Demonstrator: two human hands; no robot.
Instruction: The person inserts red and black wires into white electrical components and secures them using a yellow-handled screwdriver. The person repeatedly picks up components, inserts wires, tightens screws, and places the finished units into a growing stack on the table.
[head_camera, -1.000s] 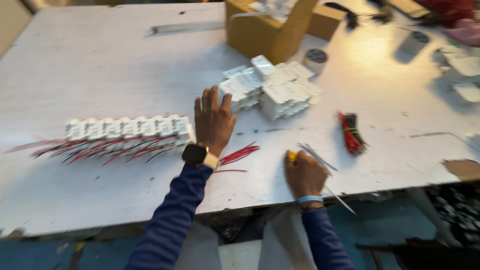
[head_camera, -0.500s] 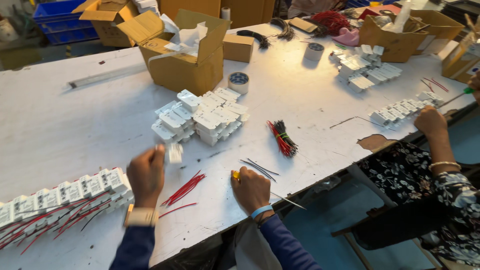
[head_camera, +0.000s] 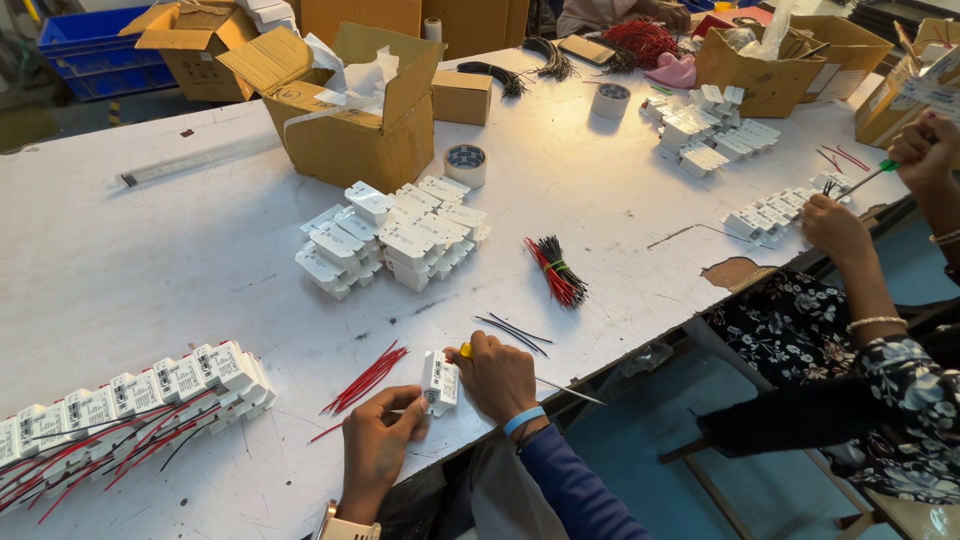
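At the near edge of the bench (head_camera: 150, 250), both hands meet on one small white block (head_camera: 439, 381). The left hand (head_camera: 375, 445) pinches its lower end between thumb and fingers; the wrist and a watch strap are cut off by the bottom of the frame. The right hand (head_camera: 497, 377) is curled shut against the block's right side, and a yellow tip (head_camera: 465, 350) pokes out above its knuckles. What that tip belongs to is hidden in the fist, though a thin shaft (head_camera: 570, 391) runs out to the right of the hand. Whether the right fingers also grip the block cannot be told.

Loose red wires (head_camera: 366, 377) lie just left of the block. Farther left, a row of blocks (head_camera: 130, 390) with red wires runs off the left edge. A pile of blocks (head_camera: 395, 238) sits mid-bench, with a wire bundle (head_camera: 556, 270) to its right and thin black wires (head_camera: 515, 332) near the right hand. A cardboard box (head_camera: 350, 130) stands behind the pile.

At the right edge, another person's hand (head_camera: 835, 228) rests by a second row (head_camera: 775, 213); most of that person is cut off.
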